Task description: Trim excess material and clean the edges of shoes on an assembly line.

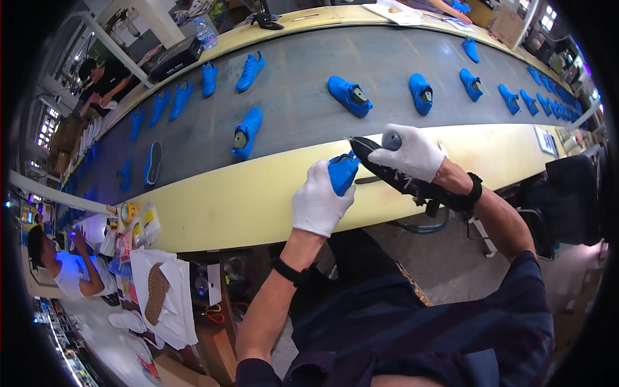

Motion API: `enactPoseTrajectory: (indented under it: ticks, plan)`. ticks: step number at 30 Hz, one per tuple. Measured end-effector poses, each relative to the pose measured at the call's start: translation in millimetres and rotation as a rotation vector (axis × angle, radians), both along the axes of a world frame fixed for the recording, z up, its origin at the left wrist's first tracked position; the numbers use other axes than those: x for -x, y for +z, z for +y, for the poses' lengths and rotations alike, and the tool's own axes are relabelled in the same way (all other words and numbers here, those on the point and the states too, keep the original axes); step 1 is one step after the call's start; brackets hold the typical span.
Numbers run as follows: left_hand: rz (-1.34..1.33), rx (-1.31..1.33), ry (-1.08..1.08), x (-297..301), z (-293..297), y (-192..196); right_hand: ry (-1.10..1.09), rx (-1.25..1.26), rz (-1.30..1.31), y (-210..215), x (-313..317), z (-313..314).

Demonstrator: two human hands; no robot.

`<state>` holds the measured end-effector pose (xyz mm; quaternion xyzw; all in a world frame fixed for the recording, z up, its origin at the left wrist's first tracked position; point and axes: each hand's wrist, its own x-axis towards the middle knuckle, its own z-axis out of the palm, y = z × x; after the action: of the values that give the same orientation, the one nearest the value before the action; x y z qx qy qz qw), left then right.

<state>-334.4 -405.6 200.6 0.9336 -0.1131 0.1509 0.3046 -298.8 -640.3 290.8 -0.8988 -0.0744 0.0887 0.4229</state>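
Head view, workstation at the conveyor belt (309,97). Your left hand (319,200), in a white glove, closes its fingers around a blue shoe (343,173), held just above the yellow bench edge (258,200) on your side of the belt. Your right hand (409,155), also gloved, wraps its fingers around a black hand tool (393,177) whose pointed tip touches the shoe at its upper end; a cable (425,226) hangs from the tool below the bench edge.

Progress, as a judgement: the held shoe appears mid-treatment, with the tool applied but the shoe not set down. Many more blue shoes (349,95) lie spaced along the belt beyond it; whether they are finished cannot be told.

Packages and signs relative to the belt: a black box (174,59) and a clear plastic bottle (206,32) sit at the far left rim; white papers (393,11) lie on the far rim; a white card (547,138) rests at the near right; small yellow packets (145,222) lie at the near left end, by a tan sole (157,293) on white sheets.
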Motion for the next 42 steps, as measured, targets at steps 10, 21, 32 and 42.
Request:
enactPoseTrajectory:
  ticks: [10, 21, 32, 42]
  plan:
    - [0.213, 0.502, 0.113, 54.8, 85.5, -71.4, -0.071, 0.421, 0.025, -130.9, -34.0, -44.8]
    - [0.523, 1.614, 0.397, -51.3, 215.1, -35.3, -0.042, 0.445, -0.104, -135.5, -37.3, -45.7]
    - [0.428, -0.132, 0.672, -298.0, 353.3, -146.9, -0.083, 0.405, -0.069, -121.4, -45.2, -35.9]
    - [0.536, -0.066, 0.298, -293.1, 247.3, -144.0, -0.071, 0.458, 0.126, -101.3, -50.6, -44.0]
